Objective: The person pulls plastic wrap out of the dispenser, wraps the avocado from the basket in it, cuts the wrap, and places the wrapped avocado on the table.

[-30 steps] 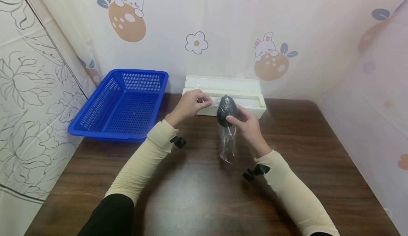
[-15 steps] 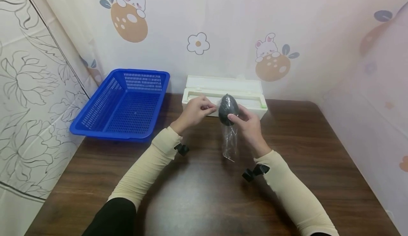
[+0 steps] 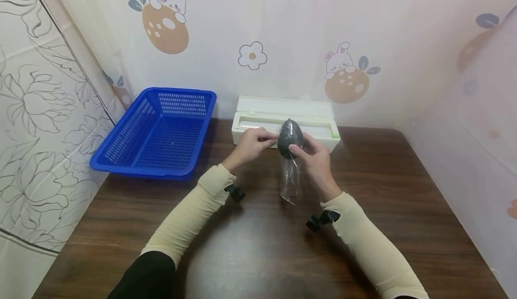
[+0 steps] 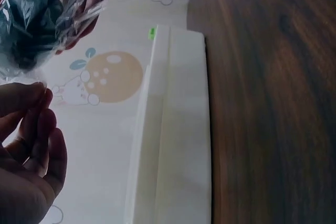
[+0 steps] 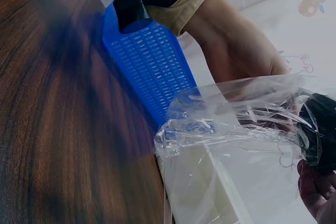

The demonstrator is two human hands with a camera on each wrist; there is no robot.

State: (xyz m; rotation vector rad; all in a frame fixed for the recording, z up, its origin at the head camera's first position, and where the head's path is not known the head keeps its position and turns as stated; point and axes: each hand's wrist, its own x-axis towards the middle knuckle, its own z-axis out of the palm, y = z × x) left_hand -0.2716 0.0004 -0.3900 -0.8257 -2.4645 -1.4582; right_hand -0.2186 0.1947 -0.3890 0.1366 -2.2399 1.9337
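Note:
A dark green avocado [image 3: 290,136], stem end up, is wrapped in clear cling film. My right hand [image 3: 317,162] grips it from the right, thumb across its front, above the table. Loose film [image 3: 290,180] hangs below it in a crumpled tail, which spreads wide in the right wrist view. My left hand [image 3: 252,146] is close to the avocado's left side, with thumb and forefinger pinching an edge of the film. In the left wrist view the fingertips [image 4: 39,90] meet just under the wrapped fruit.
Behind the hands, a long white cling film box [image 3: 332,142] stands against the curtain with its lid up and a green piece at its right end. A blue slotted basket [image 3: 141,171] sits at the back left of the brown wooden table [image 3: 258,245].
My left hand has come down and slightly right, from above the box's front edge to the avocado's left side. The right hand still holds the avocado in nearly the same spot.

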